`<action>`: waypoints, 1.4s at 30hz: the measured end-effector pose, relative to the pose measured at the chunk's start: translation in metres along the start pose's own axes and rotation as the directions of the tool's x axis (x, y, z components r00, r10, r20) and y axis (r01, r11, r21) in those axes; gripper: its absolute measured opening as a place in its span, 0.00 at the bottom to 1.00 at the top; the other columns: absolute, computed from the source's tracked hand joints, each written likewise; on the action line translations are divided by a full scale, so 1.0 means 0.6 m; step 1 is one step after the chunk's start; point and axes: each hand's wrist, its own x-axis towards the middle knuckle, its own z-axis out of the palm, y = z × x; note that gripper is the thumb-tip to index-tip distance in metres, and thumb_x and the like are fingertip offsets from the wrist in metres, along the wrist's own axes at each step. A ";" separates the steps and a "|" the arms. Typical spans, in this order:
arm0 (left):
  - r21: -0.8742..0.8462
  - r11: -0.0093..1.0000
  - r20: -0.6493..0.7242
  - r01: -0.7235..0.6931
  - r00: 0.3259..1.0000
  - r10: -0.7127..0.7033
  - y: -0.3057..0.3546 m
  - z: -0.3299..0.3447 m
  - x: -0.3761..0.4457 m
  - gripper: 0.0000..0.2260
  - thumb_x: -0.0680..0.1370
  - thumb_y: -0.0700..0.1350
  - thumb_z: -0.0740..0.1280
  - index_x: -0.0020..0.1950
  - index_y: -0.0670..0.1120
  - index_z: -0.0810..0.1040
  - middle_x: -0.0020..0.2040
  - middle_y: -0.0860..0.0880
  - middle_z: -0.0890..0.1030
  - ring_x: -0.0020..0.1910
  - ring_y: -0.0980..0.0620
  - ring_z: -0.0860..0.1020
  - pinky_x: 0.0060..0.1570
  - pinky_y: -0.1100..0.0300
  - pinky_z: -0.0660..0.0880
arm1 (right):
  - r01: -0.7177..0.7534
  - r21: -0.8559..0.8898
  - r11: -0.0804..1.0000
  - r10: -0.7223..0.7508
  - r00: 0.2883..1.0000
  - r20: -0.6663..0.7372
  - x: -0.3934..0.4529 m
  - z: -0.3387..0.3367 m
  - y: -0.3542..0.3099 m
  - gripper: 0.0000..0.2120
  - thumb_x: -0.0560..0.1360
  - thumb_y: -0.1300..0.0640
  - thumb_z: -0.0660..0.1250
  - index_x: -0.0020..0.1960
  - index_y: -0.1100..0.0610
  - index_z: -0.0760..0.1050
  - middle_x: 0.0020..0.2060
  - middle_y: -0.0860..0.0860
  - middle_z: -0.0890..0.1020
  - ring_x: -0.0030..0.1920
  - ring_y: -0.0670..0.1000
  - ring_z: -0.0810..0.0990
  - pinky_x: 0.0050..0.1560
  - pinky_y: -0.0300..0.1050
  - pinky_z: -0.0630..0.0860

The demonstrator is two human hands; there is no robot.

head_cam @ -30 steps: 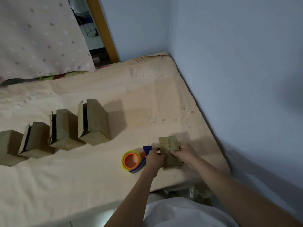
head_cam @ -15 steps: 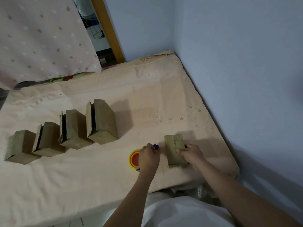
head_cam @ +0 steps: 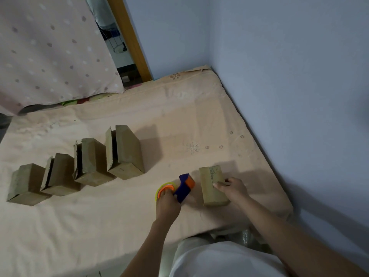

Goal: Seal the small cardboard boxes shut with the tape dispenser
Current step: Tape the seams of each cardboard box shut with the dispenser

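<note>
Beside blue-orange tape dispenser (head_cam: 184, 186), plain brown box (head_cam: 212, 185).

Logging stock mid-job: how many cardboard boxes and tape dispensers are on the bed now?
Cardboard boxes: 5, four in a row and one under the right hand
Tape dispenser: 1
Total: 6

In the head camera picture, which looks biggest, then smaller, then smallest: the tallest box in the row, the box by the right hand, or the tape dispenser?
1. Tallest box, in the row
2. Box by the right hand
3. Tape dispenser, though the left hand hides part of it
</note>
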 end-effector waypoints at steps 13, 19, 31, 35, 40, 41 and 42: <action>-0.399 0.909 0.065 -0.123 0.985 0.162 0.028 -0.146 -0.027 0.13 0.72 0.51 0.57 0.30 0.45 0.68 0.26 0.51 0.70 0.29 0.50 0.69 0.35 0.54 0.64 | 0.136 0.187 0.973 -0.193 0.923 0.334 -0.056 0.016 -0.099 0.10 0.81 0.57 0.66 0.57 0.62 0.81 0.49 0.55 0.85 0.51 0.53 0.85 0.56 0.48 0.81; -0.353 0.919 0.055 -0.178 0.976 0.210 0.038 -0.151 -0.042 0.12 0.71 0.50 0.56 0.30 0.46 0.67 0.24 0.55 0.70 0.28 0.55 0.67 0.33 0.58 0.62 | -0.030 0.379 0.925 -0.149 0.888 0.434 -0.064 0.013 -0.083 0.09 0.79 0.62 0.68 0.57 0.66 0.80 0.50 0.60 0.85 0.48 0.54 0.85 0.46 0.45 0.82; -0.144 0.951 0.115 -0.272 0.950 0.289 0.058 -0.131 -0.043 0.20 0.79 0.62 0.64 0.37 0.47 0.75 0.31 0.52 0.78 0.30 0.56 0.74 0.34 0.63 0.67 | 0.178 -0.004 0.984 -0.175 0.975 0.138 -0.081 0.009 -0.067 0.05 0.78 0.64 0.69 0.51 0.62 0.83 0.42 0.54 0.84 0.40 0.49 0.84 0.35 0.35 0.80; -0.028 0.950 0.114 -0.311 0.943 0.312 0.065 -0.122 -0.042 0.22 0.77 0.66 0.64 0.38 0.48 0.75 0.32 0.52 0.79 0.31 0.54 0.76 0.33 0.64 0.68 | 0.236 -0.210 0.949 -0.230 0.972 0.054 -0.079 0.011 -0.064 0.06 0.77 0.63 0.68 0.47 0.60 0.84 0.40 0.53 0.84 0.40 0.49 0.83 0.36 0.37 0.80; 0.007 0.942 0.145 -0.336 0.932 0.332 0.068 -0.122 -0.042 0.23 0.77 0.68 0.62 0.39 0.48 0.76 0.32 0.54 0.79 0.32 0.55 0.78 0.33 0.66 0.68 | 0.200 -0.269 0.942 -0.200 0.979 0.028 -0.079 0.011 -0.065 0.05 0.78 0.60 0.69 0.51 0.60 0.82 0.47 0.54 0.84 0.48 0.51 0.83 0.48 0.45 0.82; 0.005 0.940 0.147 -0.340 0.930 0.336 0.069 -0.123 -0.042 0.24 0.77 0.68 0.61 0.40 0.48 0.77 0.32 0.54 0.80 0.32 0.55 0.78 0.34 0.67 0.69 | 0.204 -0.258 0.944 -0.205 0.978 0.021 -0.078 0.009 -0.064 0.05 0.78 0.60 0.69 0.52 0.60 0.82 0.48 0.54 0.84 0.48 0.51 0.83 0.48 0.46 0.82; 0.003 0.940 0.149 -0.341 0.930 0.337 0.070 -0.124 -0.041 0.24 0.76 0.69 0.61 0.40 0.48 0.78 0.33 0.54 0.80 0.32 0.55 0.79 0.34 0.67 0.69 | 0.206 -0.237 0.950 -0.209 0.978 0.012 -0.077 0.008 -0.064 0.06 0.78 0.61 0.70 0.53 0.60 0.83 0.49 0.54 0.84 0.49 0.52 0.83 0.48 0.46 0.83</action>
